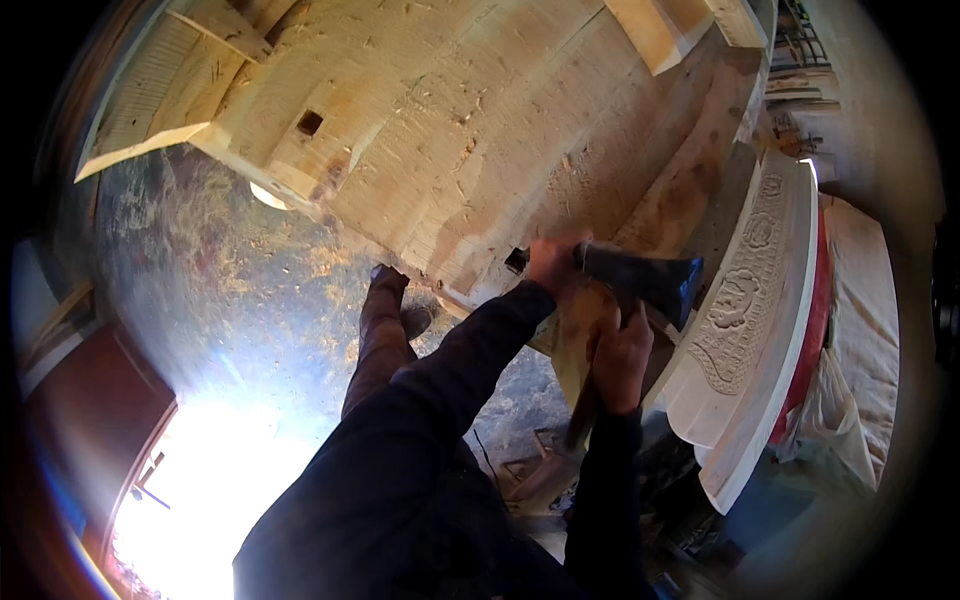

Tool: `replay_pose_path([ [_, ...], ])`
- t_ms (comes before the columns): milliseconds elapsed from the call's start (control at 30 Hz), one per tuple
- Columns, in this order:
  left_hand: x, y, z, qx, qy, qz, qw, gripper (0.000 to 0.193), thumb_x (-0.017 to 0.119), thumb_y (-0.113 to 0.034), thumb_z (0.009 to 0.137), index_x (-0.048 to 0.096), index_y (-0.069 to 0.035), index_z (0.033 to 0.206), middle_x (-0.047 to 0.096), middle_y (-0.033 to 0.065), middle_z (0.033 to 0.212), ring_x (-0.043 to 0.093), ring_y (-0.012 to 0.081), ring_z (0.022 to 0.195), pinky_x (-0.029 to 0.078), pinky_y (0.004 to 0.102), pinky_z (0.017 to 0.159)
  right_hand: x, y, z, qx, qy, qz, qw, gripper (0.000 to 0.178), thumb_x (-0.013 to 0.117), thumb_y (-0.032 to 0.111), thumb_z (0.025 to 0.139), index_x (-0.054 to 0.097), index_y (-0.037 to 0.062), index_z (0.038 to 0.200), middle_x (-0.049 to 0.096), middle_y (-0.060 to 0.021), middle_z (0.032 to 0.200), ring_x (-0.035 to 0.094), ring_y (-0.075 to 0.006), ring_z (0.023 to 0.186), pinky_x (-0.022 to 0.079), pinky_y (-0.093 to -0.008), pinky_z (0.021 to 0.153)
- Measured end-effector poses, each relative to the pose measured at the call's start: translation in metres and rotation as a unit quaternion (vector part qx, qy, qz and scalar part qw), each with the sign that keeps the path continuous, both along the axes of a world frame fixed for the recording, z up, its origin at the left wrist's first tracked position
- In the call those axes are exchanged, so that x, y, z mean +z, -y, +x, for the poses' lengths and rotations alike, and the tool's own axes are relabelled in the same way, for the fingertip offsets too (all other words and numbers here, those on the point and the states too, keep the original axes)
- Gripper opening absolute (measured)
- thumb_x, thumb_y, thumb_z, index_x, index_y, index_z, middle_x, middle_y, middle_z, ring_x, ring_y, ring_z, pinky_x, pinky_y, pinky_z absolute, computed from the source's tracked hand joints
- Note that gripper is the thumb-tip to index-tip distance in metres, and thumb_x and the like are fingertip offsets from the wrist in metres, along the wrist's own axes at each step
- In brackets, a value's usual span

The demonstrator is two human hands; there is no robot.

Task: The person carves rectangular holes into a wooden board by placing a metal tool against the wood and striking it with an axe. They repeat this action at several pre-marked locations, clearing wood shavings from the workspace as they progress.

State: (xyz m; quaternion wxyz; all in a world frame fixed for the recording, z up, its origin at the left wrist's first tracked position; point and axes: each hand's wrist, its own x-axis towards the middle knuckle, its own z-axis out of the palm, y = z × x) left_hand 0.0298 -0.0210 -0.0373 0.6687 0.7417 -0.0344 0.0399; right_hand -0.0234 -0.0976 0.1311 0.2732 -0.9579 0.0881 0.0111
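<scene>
Head view of woodworking over a planked wooden panel (400, 190). The right hand (622, 360) is closed firmly around the handle of an axe (640, 278), fingers wrapped and thumb upward. The axe lies above the near edge of the panel, toward its right end, its dark head turned crosswise above the fist and its broad blade directed to the right. The left hand (556, 264) appears beside the narrow end of the axe head, over the same edge; it is blurred, and how far its fingers are closed, or on what, cannot be told. A dark sleeve covers each forearm.

Along the panel's near edge are two square mortises: one mortise (517, 260) just beside the left hand, the other (310, 122) well apart, toward the left end. Wood shavings (468, 150) are scattered across the planks. A pale timber block (662, 32) stands at the panel's far right.

Beyond the right end, a carved board (742, 285) with a raised ornamental band and a curved outline stands tilted, backed by a strip of red material (806, 340) and a pale cloth (862, 320). Below the near edge, a booted foot (388, 275) rests on a floor (230, 270) dusted with debris.
</scene>
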Motion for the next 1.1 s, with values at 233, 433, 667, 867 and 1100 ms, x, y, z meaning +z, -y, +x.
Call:
replay_pose_path([
  [233,0.006,-0.009,-0.021,-0.022,0.137,0.044,0.989,0.023,0.08,-0.033,0.075,0.064,-0.017,0.079,0.064,0.0088,0.072,0.067,0.0349,0.073,0.052,0.046,0.063,0.032,-0.025,-0.063,-0.225,-0.128,0.235,0.937,0.022,0.052,0.019,0.103,0.058,-0.0017,0.101,0.055,-0.0066,0.058,0.052,-0.0145,0.045,0.038,-0.0306,0.045],
  [433,0.032,0.031,0.061,0.038,-0.119,0.117,0.985,0.028,0.075,-0.037,0.084,0.063,-0.014,0.073,0.064,0.0117,0.064,0.067,0.0364,0.066,0.052,0.0471,0.061,0.053,-0.023,-0.106,-0.224,-0.164,0.152,0.949,0.021,0.052,0.019,0.102,0.059,-0.0009,0.099,0.056,-0.0054,0.06,0.053,-0.0135,0.047,0.038,-0.03,0.045],
  [667,0.048,0.016,0.015,0.017,-0.082,0.022,0.996,0.03,0.07,-0.039,0.087,0.062,-0.013,0.073,0.066,0.0153,0.068,0.066,0.0412,0.069,0.051,0.0512,0.061,0.044,-0.017,-0.13,-0.242,-0.134,0.186,0.943,0.018,0.051,0.017,0.103,0.058,0.0021,0.097,0.059,-0.0055,0.065,0.053,-0.011,0.049,0.04,-0.0273,0.045],
  [867,0.025,0.019,0.059,0.073,-0.1,0.066,0.99,0.03,0.071,-0.041,0.088,0.066,-0.014,0.076,0.068,0.0163,0.072,0.068,0.0411,0.072,0.053,0.0511,0.062,0.059,-0.003,-0.082,-0.27,0.007,0.208,0.94,0.024,0.052,0.03,0.105,0.059,0.0068,0.104,0.06,-0.0042,0.07,0.054,-0.0108,0.051,0.04,-0.0243,0.043],
  [1100,0.029,0.016,0.05,0.064,-0.119,0.033,0.99,0.028,0.073,-0.04,0.086,0.066,-0.014,0.077,0.068,0.015,0.074,0.068,0.0404,0.076,0.053,0.0503,0.064,0.133,-0.017,0.042,-0.231,0.276,0.107,0.927,0.044,0.038,0.043,0.109,0.057,0.0057,0.095,0.055,-0.0042,0.067,0.047,-0.0101,0.045,0.036,-0.0253,0.04],
])
